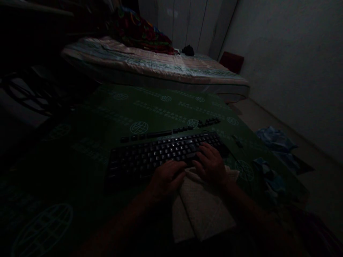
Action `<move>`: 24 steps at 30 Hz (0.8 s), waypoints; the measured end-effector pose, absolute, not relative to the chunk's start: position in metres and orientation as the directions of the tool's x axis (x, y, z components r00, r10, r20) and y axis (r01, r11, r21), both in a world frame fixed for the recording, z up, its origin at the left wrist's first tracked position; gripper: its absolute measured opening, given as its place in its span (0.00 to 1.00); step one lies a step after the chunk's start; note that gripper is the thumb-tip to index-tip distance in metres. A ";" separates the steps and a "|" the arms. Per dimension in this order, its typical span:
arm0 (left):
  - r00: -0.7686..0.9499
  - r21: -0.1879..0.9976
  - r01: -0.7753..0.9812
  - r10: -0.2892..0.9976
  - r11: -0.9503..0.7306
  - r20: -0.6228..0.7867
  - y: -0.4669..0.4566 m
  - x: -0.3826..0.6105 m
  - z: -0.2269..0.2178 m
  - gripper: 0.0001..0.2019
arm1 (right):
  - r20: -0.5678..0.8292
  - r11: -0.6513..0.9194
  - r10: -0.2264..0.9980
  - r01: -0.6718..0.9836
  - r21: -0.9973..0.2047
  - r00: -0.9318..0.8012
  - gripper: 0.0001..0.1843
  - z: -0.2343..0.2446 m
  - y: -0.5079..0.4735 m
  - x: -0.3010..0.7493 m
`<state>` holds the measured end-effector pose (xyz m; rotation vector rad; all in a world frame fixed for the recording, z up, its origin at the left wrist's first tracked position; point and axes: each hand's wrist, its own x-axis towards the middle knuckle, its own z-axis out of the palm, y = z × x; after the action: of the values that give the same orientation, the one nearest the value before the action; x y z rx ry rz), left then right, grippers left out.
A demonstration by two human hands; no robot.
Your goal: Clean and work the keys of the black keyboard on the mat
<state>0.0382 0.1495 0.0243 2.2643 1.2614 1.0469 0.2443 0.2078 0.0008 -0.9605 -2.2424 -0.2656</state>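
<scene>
A black keyboard (160, 155) lies on a green printed sheet (150, 107) spread on the floor in a dim room. My left hand (166, 178) rests at the keyboard's near edge with its fingers curled against the keys. My right hand (210, 164) lies on the keyboard's right part, fingers bent over the keys. Under both wrists sits a folded pale cloth (200, 207). A row of loose dark keycaps (171, 132) lies just beyond the keyboard. Whether either hand holds something small is too dark to see.
A mattress (150, 64) with a colourful bundle (139, 30) lies behind the sheet. Blue crumpled cloths (276, 139) sit on the floor at the right, near a pale wall (294, 53). A small dark item (237, 141) lies right of the keyboard.
</scene>
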 end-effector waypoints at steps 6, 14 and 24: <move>0.359 0.395 0.634 0.706 -0.665 0.611 0.152 0.044 0.019 0.11 | 0.658 0.686 0.577 0.724 -0.070 -0.483 0.11 0.001 0.207 0.242; 0.430 0.214 0.761 0.723 -0.612 0.540 0.159 0.049 0.014 0.12 | 0.620 0.673 0.611 0.735 -0.079 -0.493 0.11 0.001 0.207 0.241; 0.483 0.173 0.788 0.768 -0.591 0.421 0.161 0.053 0.016 0.13 | 0.616 0.679 0.600 0.732 -0.054 -0.511 0.09 0.000 0.209 0.241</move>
<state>0.0533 0.1610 0.0158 2.7424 1.4392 0.7434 0.2405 0.2090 0.0003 -1.0199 -2.2796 -0.2820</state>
